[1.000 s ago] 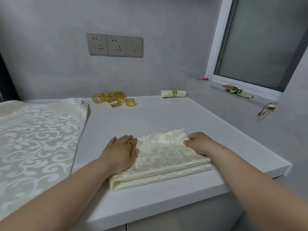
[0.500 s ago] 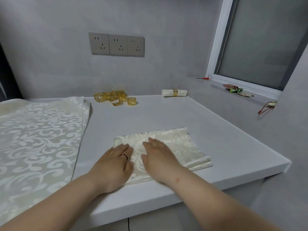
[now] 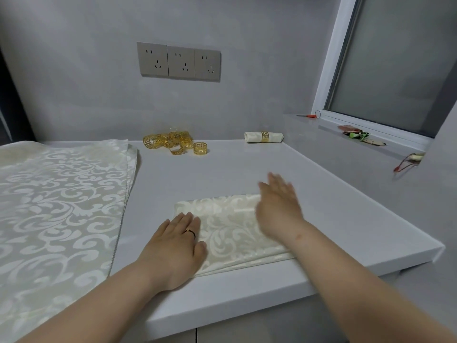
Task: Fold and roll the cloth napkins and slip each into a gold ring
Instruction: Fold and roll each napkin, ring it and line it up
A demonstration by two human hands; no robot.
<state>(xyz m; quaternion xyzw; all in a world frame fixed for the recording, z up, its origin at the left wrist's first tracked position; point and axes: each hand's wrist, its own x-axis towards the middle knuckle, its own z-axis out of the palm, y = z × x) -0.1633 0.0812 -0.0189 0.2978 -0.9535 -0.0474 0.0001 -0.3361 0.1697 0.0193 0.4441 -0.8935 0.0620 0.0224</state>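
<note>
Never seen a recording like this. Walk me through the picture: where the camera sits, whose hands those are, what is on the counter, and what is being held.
There is no machine here: a person works with bare hands, and the one camera is worn on their head, looking forward and down. The left hand rests flat on the left end of a folded napkin on the white counter. The right hand, fingers straight and blurred, is over its right end. Neither grips anything. To the left lies a stack of unfolded napkins; by the wall are a pile of gold rings and one rolled napkin already in a ring.
</note>
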